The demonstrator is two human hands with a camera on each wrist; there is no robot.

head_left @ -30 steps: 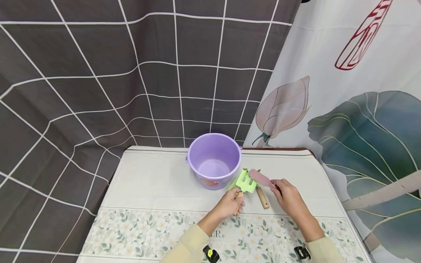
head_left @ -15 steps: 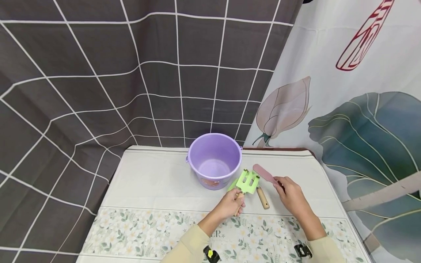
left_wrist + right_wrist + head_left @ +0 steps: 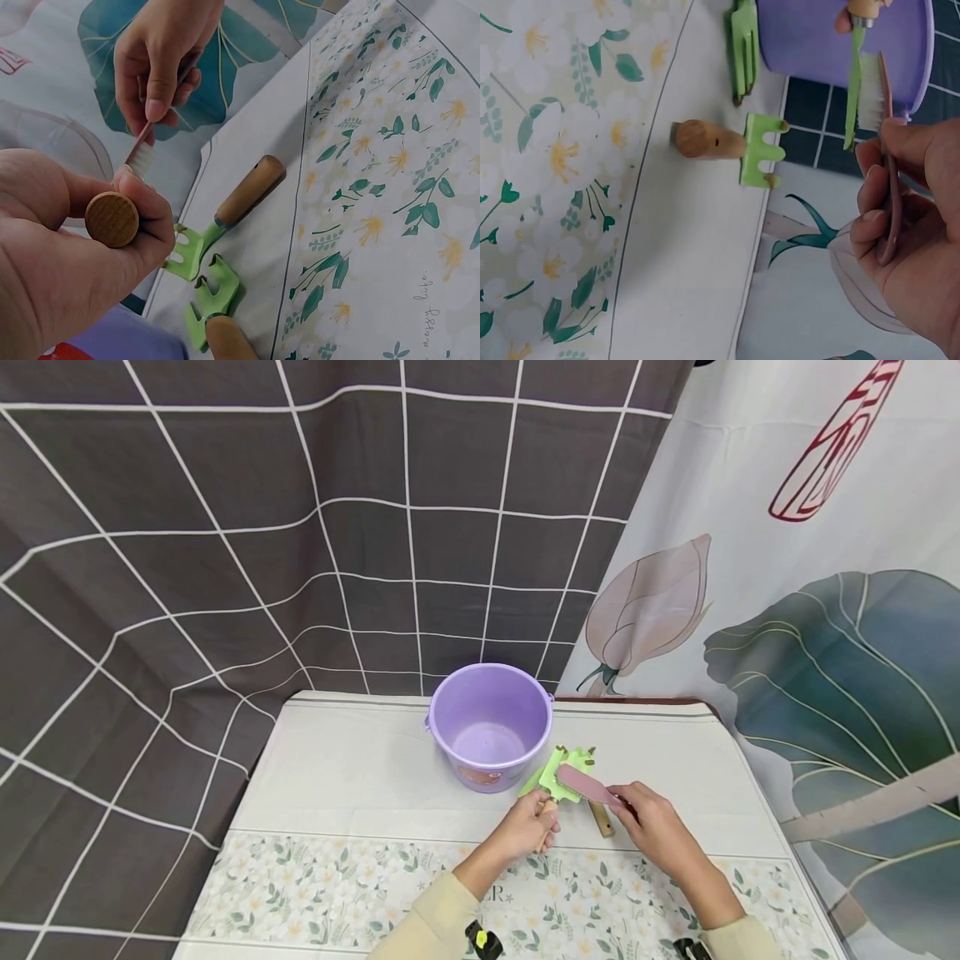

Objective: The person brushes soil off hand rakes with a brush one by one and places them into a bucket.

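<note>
Head view: The left hand [image 3: 525, 823] grips one green fork [image 3: 552, 774], its tines pointing forward; the right hand [image 3: 655, 823] grips one pink brush [image 3: 587, 785], slanting leftward across it between the hands, near one purple bucket [image 3: 463, 770]. Left wrist: Two more green tools [image 3: 247, 193] lie on the surface [image 3: 262, 247]. Right wrist: Bristles [image 3: 870, 94] meet the fork.

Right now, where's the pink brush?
In the head view, the pink brush is below and right of centre, gripped in the right hand, overlapping the green fork held in the left hand, right of the purple bucket.
</note>
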